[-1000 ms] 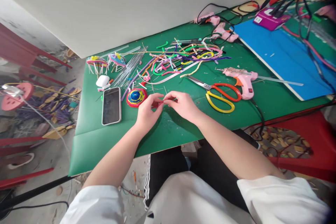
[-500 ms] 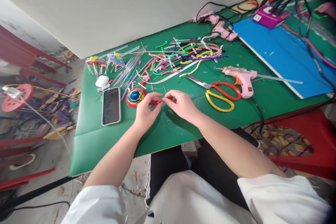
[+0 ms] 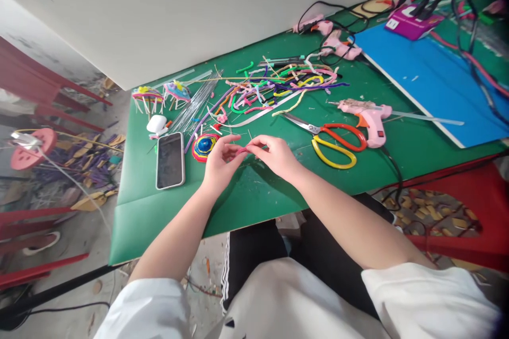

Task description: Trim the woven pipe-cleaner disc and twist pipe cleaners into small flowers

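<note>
In the head view, both bare hands meet above the near part of a green table, their fingertips close together. The left hand pinches a small pinkish-red piece between thumb and forefinger, its other fingers loosely curled; the right hand grips the same piece from the other side, thumb and finger pressed narrow. The piece lies between the two sets of fingertips, mostly covered, so its shape cannot be told. Just beside the left hand is a round disc ringed in blue, yellow and red, partly hidden by it, and farther left lies a phone. Beyond the hands spreads a tangle of coloured fuzzy stems, next to a bundle of clear sticks. To the right rest scissors with red and yellow handles, near a pink glue gun.
</note>
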`<state>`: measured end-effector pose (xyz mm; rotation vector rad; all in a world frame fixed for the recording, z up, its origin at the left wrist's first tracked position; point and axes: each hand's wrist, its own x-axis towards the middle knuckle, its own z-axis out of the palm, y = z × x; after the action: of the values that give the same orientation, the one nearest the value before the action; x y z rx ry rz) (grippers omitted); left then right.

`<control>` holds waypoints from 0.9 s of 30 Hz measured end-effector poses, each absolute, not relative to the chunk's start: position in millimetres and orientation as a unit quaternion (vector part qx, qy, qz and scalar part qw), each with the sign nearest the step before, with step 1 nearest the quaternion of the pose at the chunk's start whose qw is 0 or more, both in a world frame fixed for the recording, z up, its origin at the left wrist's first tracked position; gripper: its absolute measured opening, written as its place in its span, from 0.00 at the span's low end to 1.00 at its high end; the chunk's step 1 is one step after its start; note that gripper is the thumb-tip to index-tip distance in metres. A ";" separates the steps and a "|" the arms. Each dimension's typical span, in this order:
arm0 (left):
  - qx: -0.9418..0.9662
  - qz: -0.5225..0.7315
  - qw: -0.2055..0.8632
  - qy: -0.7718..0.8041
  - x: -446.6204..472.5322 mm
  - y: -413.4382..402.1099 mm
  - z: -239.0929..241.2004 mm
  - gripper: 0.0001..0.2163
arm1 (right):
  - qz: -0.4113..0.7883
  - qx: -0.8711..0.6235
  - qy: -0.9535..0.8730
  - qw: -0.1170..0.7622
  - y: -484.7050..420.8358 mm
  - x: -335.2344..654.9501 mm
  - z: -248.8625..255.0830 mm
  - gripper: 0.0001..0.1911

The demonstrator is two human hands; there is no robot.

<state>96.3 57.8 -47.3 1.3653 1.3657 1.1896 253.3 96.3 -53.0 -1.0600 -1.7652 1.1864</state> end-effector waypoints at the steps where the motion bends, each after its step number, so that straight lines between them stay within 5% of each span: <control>1: 0.546 0.475 0.427 0.542 96.2 57.8 -47.3 0.19 | 0.465 -0.413 -0.690 0.369 96.2 253.4 -52.9 0.10; 15: 0.644 0.432 0.328 0.540 95.2 53.4 -48.4 0.36 | 0.417 -0.475 -0.675 0.381 99.8 255.3 -59.3 0.08; 22: 0.794 0.342 0.058 0.499 89.8 49.9 -46.1 0.22 | 0.402 -0.486 -0.698 0.339 98.5 254.2 -58.7 0.08; 27: 0.758 0.401 0.119 0.500 88.6 52.8 -46.2 0.22 | 0.376 -0.434 -0.752 0.323 93.6 252.7 -54.6 0.07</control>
<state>88.6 52.8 -46.2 2.2177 1.4630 1.1716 252.7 93.6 -54.6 -1.1395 -1.9748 0.9864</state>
